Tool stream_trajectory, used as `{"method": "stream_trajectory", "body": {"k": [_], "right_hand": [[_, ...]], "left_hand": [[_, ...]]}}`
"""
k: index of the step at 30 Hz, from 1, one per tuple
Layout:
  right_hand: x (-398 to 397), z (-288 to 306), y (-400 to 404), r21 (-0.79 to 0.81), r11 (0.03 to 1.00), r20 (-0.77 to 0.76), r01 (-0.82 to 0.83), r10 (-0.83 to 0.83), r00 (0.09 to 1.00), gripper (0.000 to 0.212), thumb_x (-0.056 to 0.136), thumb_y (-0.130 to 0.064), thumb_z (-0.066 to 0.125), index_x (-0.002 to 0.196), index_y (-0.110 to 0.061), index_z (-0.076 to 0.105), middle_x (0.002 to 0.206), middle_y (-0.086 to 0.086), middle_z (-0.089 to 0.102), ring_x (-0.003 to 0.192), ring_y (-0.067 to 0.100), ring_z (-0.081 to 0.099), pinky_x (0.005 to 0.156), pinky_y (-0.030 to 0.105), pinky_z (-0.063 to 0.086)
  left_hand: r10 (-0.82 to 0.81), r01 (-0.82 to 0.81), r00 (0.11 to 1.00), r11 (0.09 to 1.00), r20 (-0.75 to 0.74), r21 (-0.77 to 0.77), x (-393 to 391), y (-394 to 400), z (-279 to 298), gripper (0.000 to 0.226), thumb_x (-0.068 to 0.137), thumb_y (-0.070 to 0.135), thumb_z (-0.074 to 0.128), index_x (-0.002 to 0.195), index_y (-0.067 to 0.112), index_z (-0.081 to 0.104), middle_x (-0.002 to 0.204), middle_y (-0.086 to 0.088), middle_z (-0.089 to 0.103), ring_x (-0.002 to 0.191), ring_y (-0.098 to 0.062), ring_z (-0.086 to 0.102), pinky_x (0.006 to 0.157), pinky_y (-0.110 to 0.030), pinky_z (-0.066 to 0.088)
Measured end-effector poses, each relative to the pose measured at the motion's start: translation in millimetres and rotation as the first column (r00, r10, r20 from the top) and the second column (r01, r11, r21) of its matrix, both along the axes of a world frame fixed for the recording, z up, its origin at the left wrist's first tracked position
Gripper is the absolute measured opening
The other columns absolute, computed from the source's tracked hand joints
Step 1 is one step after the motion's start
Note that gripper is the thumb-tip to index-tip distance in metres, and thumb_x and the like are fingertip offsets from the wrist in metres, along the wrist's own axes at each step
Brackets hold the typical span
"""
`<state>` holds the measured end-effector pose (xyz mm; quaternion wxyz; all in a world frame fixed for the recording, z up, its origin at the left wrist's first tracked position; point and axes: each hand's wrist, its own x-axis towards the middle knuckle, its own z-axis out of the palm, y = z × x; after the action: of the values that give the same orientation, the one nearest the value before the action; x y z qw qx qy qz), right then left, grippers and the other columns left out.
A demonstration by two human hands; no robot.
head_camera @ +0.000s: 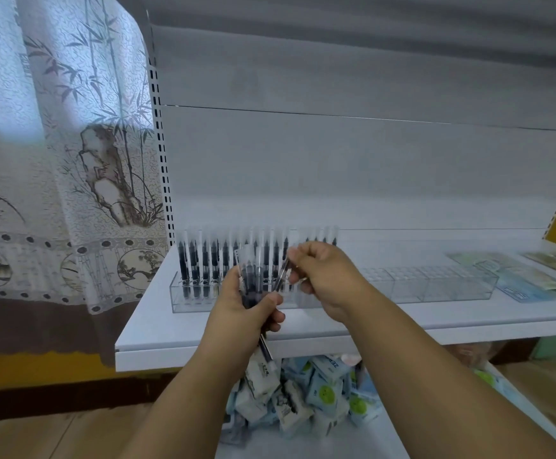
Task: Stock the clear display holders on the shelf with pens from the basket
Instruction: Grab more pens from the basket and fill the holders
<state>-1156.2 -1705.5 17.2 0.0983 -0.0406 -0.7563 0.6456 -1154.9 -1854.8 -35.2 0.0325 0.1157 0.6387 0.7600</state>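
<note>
A clear display holder (184,298) stands at the left of the white shelf (177,329), with several wrapped black pens upright in it. More clear holders (435,286) to its right hold nothing. My left hand (243,313) grips a bundle of wrapped pens (250,279) in front of the filled holder. My right hand (326,273) pinches a single pen (282,276) at the top of that bundle. The basket is not in view.
Small blue and white packets (303,392) lie piled on the lower shelf under my arms. Flat printed packs (518,279) lie at the shelf's right end. A patterned curtain (64,160) hangs to the left of the perforated shelf upright (160,144).
</note>
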Motion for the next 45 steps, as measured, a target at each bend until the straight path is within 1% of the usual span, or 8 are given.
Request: {"method": "stream_trajectory", "body": {"k": [5, 10, 18, 25, 30, 33, 38, 45], "right_hand": [[-10.4, 15.0, 4.0, 0.129, 0.96, -0.167, 0.249, -0.227, 0.96, 0.014, 0.099, -0.021, 0.052, 0.094, -0.011, 0.06, 0.076, 0.006, 0.071, 0.049, 0.004, 0.057, 0.05, 0.026, 0.041], [-23.7, 18.1, 9.6, 0.319, 0.864, -0.342, 0.389, -0.278, 0.898, 0.014, 0.095, -0.018, 0.053, 0.081, -0.02, 0.05, 0.082, 0.002, 0.064, 0.078, 0.02, 0.065, 0.063, 0.028, 0.05], [-41.2, 7.4, 4.4, 0.691, 0.703, -0.135, 0.17, -0.106, 0.985, 0.018, 0.096, -0.017, 0.052, 0.086, -0.004, 0.057, 0.087, 0.014, 0.067, 0.078, 0.028, 0.067, 0.066, 0.037, 0.054], [-49.4, -0.2, -2.8, 0.746, 0.637, -0.109, 0.197, -0.174, 0.979, 0.031, 0.098, -0.024, 0.053, 0.07, -0.009, 0.053, 0.071, 0.012, 0.065, 0.068, 0.024, 0.063, 0.065, 0.031, 0.049], [-28.3, -0.5, -6.5, 0.632, 0.701, -0.176, 0.33, -0.285, 0.942, 0.025, 0.095, -0.04, 0.055, 0.085, -0.018, 0.054, 0.075, -0.005, 0.058, 0.068, 0.013, 0.056, 0.061, 0.03, 0.045], [-6.4, 4.2, -15.0, 0.471, 0.878, -0.031, 0.087, -0.082, 0.996, 0.022, 0.097, -0.042, 0.054, 0.092, -0.023, 0.064, 0.086, -0.009, 0.064, 0.076, 0.008, 0.059, 0.073, 0.03, 0.049], [13.0, 0.5, -12.3, 0.076, 0.969, 0.115, -0.234, 0.225, 0.968, 0.026, 0.101, -0.018, 0.052, 0.076, -0.01, 0.056, 0.059, 0.003, 0.049, 0.044, 0.011, 0.046, 0.048, 0.014, 0.04], [11.5, -6.3, 7.5, 0.072, 0.997, -0.036, 0.0, 0.002, 0.999, 0.024, 0.096, -0.023, 0.062, 0.083, -0.003, 0.065, 0.067, 0.006, 0.06, 0.061, 0.015, 0.053, 0.057, 0.025, 0.042]], "left_hand": [[0.093, -0.092, 0.995, 0.995, 0.025, -0.03, -3.4, -3.3, -6.7, 0.074, 0.093, 0.005, 0.065, 0.151, 0.031, 0.027, 0.095, -0.018, 0.072, 0.06, -0.018, 0.062, 0.061, -0.032, 0.054], [0.096, -0.096, 0.995, 0.993, 0.01, -0.067, -7.4, -2.8, -9.1, 0.079, 0.093, 0.007, 0.066, 0.153, 0.033, 0.023, 0.092, -0.016, 0.071, 0.059, -0.016, 0.062, 0.061, -0.031, 0.053], [0.08, -0.081, 0.997, 0.995, -0.013, -0.055, -8.6, -1.2, -9.4, 0.056, 0.093, 0.005, 0.066, 0.123, 0.04, 0.034, 0.087, -0.015, 0.068, 0.06, -0.016, 0.06, 0.06, -0.032, 0.054], [0.095, -0.095, 0.995, 0.994, -0.004, -0.055, -11.3, -5.7, -11.5, 0.071, 0.093, 0.006, 0.066, 0.146, 0.036, 0.029, 0.092, -0.016, 0.07, 0.059, -0.014, 0.061, 0.061, -0.032, 0.055], [0.075, -0.075, 0.997, 0.997, -0.004, -0.028, -13.1, -4.2, -9.4, 0.061, 0.093, 0.007, 0.066, 0.134, 0.038, 0.033, 0.092, -0.016, 0.071, 0.062, -0.017, 0.062, 0.063, -0.034, 0.053], [-0.009, 0.008, 1.0, 1.0, 0.007, 0.013, -11.5, 1.3, -5.5, 0.051, 0.094, 0.004, 0.063, 0.136, 0.023, 0.041, 0.093, -0.023, 0.069, 0.065, -0.021, 0.06, 0.062, -0.034, 0.051], [-0.094, 0.094, 0.996, 0.994, 0.002, 0.058, -8.1, 15.0, 0.2, 0.07, 0.099, 0.001, 0.052, 0.149, 0.039, 0.023, 0.072, -0.013, 0.067, 0.065, -0.024, 0.057, 0.057, -0.035, 0.046], [-0.094, 0.093, 0.996, 0.991, 0.004, 0.095, -4.4, 21.7, 1.6, 0.074, 0.1, 0.003, 0.053, 0.155, 0.036, 0.017, 0.08, -0.012, 0.07, 0.064, -0.021, 0.059, 0.057, -0.034, 0.048]]}}
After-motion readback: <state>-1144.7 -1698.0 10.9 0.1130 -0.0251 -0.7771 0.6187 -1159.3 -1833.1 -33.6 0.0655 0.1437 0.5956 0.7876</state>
